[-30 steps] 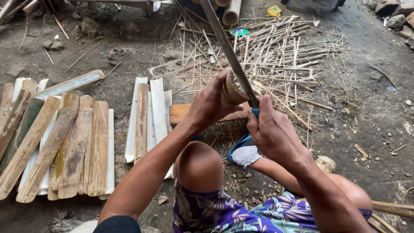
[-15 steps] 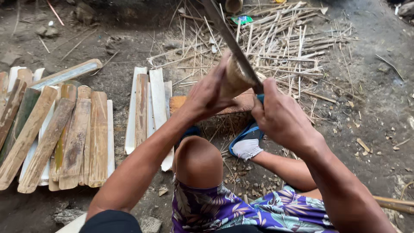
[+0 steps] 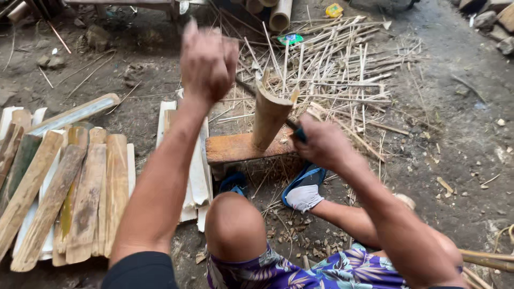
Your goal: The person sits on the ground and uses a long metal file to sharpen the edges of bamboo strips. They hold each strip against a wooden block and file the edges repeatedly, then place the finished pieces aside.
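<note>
Head view: right hand [image 3: 321,143] clamped on a blue-handled knife [image 3: 296,131], blade sunk into the top of a short tan bamboo section [image 3: 269,115], which stands tilted on a worn orange-brown wooden block [image 3: 235,147] serving as a chopping base. Left hand [image 3: 208,61] raised above, loosely curled, holding nothing. Split bamboo slats [image 3: 64,187] stacked on the left.

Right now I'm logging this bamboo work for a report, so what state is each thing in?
Left hand: raised, blurred, holding nothing.
Right hand: closed on the knife handle.
Knife: blade wedged into the bamboo's top edge.
Bamboo piece: upright, slightly tilted, standing on the block.
Wooden block: lying flat on the ground.
Split slats: laid side by side at left.
Thin strips: scattered loose beyond the block.
</note>
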